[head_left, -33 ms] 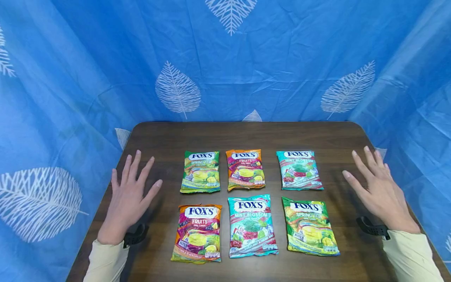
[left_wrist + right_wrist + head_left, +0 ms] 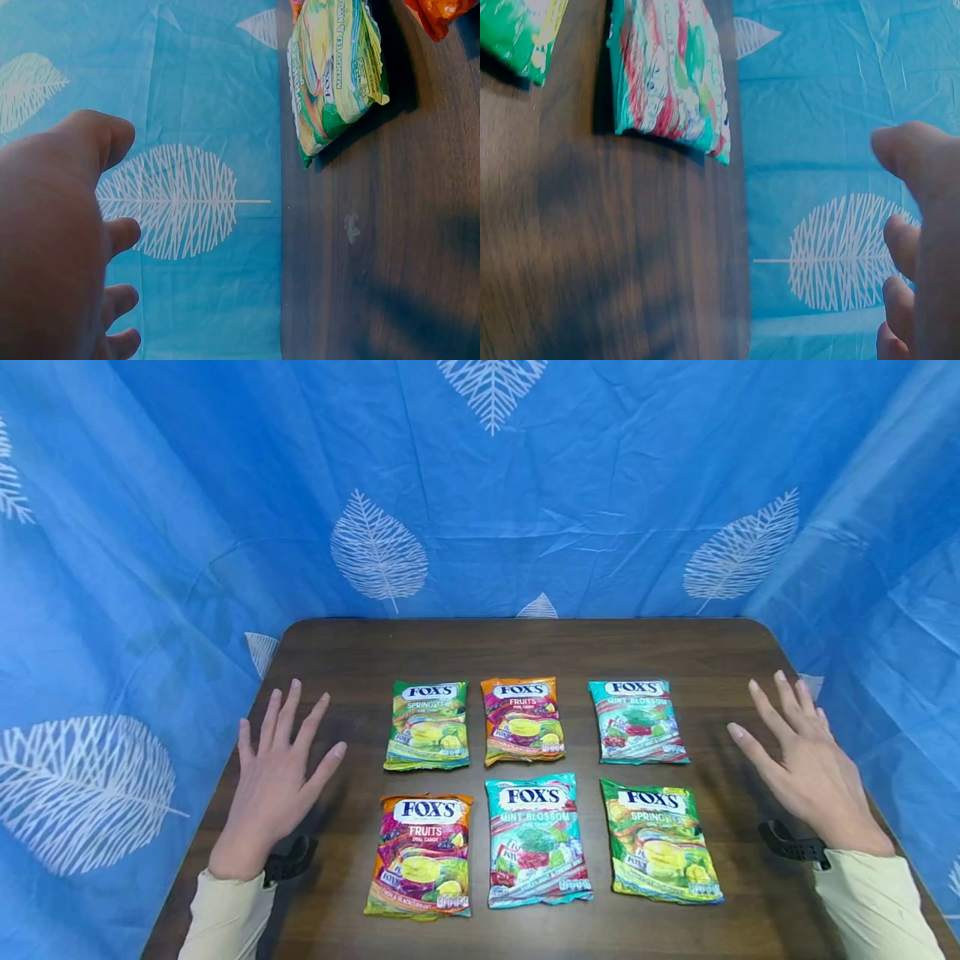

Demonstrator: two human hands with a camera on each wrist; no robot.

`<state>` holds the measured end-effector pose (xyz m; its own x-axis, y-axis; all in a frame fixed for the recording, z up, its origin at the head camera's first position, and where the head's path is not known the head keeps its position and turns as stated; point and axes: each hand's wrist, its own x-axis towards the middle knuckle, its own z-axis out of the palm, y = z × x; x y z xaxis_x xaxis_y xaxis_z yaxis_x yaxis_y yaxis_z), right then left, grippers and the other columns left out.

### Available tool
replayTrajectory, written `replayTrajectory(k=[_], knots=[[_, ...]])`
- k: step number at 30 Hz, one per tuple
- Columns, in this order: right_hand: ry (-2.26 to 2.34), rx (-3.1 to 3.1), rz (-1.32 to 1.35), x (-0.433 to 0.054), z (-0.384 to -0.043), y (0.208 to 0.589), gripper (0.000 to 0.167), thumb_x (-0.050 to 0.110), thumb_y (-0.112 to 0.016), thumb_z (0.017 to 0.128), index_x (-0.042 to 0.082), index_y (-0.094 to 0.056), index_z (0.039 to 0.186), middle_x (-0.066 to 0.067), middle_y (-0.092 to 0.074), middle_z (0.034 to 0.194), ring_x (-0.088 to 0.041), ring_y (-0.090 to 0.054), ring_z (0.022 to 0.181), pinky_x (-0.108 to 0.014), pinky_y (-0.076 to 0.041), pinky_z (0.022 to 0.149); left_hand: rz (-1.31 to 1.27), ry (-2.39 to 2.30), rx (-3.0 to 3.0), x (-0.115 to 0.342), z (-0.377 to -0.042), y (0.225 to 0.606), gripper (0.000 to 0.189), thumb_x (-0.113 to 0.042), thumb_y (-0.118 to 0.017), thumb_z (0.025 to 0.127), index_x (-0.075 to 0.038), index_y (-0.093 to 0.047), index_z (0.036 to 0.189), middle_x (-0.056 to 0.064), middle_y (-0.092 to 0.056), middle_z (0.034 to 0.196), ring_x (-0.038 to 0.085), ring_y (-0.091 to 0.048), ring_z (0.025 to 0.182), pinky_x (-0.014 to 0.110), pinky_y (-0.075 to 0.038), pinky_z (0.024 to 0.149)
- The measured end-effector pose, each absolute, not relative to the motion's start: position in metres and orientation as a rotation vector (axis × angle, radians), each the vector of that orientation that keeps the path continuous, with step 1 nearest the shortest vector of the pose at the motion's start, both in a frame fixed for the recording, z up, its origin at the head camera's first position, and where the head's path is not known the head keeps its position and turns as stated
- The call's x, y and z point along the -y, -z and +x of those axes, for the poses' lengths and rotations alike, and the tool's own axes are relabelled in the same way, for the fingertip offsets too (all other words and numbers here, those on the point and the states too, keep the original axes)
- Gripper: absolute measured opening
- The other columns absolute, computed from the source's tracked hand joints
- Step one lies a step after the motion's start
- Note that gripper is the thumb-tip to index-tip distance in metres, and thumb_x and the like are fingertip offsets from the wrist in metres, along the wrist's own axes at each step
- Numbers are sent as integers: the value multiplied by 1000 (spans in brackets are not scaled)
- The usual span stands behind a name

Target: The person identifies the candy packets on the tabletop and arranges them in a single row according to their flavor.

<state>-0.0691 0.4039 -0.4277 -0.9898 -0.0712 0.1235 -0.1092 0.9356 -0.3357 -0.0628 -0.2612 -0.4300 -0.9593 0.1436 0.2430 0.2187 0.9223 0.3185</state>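
Note:
Several candy bags lie flat on a dark wood table in two rows of three. The back row has a green Spring Tea bag (image 2: 427,727), an orange Fruits bag (image 2: 522,722) and a turquoise Mint Blossom bag (image 2: 638,723). In front are another Fruits bag (image 2: 420,857), a second Mint Blossom bag (image 2: 536,842) and a second Spring Tea bag (image 2: 662,843). My left hand (image 2: 273,785), fingers spread, is left of the bags, nearest the Spring Tea bag at the back. On the right, my right hand (image 2: 813,764) is likewise spread and holds nothing, beside the back Mint Blossom bag.
The brown table (image 2: 540,647) has rounded far corners. Behind it and along both sides hangs a blue curtain (image 2: 570,527) with white leaf prints. Each wrist wears a black strap (image 2: 291,860), and pale sleeves (image 2: 228,914) cover the forearms.

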Motion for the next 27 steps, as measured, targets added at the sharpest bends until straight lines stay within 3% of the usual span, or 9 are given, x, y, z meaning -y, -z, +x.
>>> replayTrajectory(k=[3, 6, 9, 11, 14, 16, 17, 21, 27], knots=[[-516, 3000, 138, -401, -68, 426, 86, 47, -62, 110, 20, -15, 177, -4, 8, 183, -31, 15, 166, -71, -54, 82, -278, 515, 2871, 261, -63, 431, 78, -56, -55, 108, -13, -37, 171, 20, -11, 181, 47, -3, 166, 80, 6, 121], [-505, 3017, 145, -393, -67, 422, 91, 48, -66, 108, 21, -14, 177, -4, 10, 182, -30, 17, 166, -48, -41, 44, -282, 519, 2880, 261, -63, 433, 77, -55, -57, 109, -12, -37, 170, 21, -12, 181, 48, -3, 166, 82, 4, 121], [-506, 3020, 156, -382, -67, 417, 95, 50, -69, 105, 23, -14, 177, -2, 8, 183, -37, 9, 167, -39, -35, 42, -290, 534, 2892, 260, -64, 433, 77, -51, -61, 108, -12, -38, 170, 23, -14, 180, 49, -6, 165, 82, 0, 121], [-511, 3011, 169, -374, -66, 415, 96, 50, -73, 104, 25, -16, 177, -3, 4, 183, -50, -22, 161, -37, -32, 42, -300, 550, 2900, 259, -65, 432, 78, -48, -64, 106, -12, -37, 170, 25, -17, 179, 51, -10, 164, 82, -5, 122], [-515, 2985, 218, -362, -64, 412, 98, 48, -78, 101, 26, -20, 176, -10, -5, 183, -57, -67, 111, -37, -31, 44, -318, 581, 2909, 257, -66, 433, 81, -45, -67, 105, -13, -35, 171, 28, -21, 176, 54, -17, 161, 81, -12, 122], [-517, 2955, 274, -354, -65, 412, 99, 45, -82, 98, 25, -25, 176, -17, -13, 181, -44, -66, 70, -36, -32, 46, -329, 600, 2910, 255, -67, 433, 82, -45, -69, 104, -13, -35, 171, 29, -24, 175, 56, -22, 158, 81, -18, 120], [-518, 2940, 306, -351, -65, 413, 99, 44, -84, 97, 24, -27, 175, -19, -18, 180, -34, -64, 65, -35, -33, 48, -334, 609, 2911, 254, -67, 433, 82, -44, -70, 104, -13, -35, 171, 29, -26, 174, 57, -24, 157, 81, -20, 119], [-543, 2905, 387, -333, -65, 413, 98, 40, -89, 93, 22, -36, 173, -24, -30, 175, -13, -55, 56, -33, -38, 52, -353, 651, 2919, 251, -66, 433, 85, -42, -74, 102, -12, -35, 171, 29, -29, 172, 57, -29, 154, 81, -27, 116], [-660, 2880, 429, -304, -66, 414, 91, 38, -93, 90, 15, -48, 167, -21, -38, 172, -10, -47, 54, -31, -38, 50, -373, 763, 2926, 247, -69, 437, 90, -37, -78, 102, -11, -29, 172, 27, -25, 173, 54, -29, 155, 79, -35, 114]])
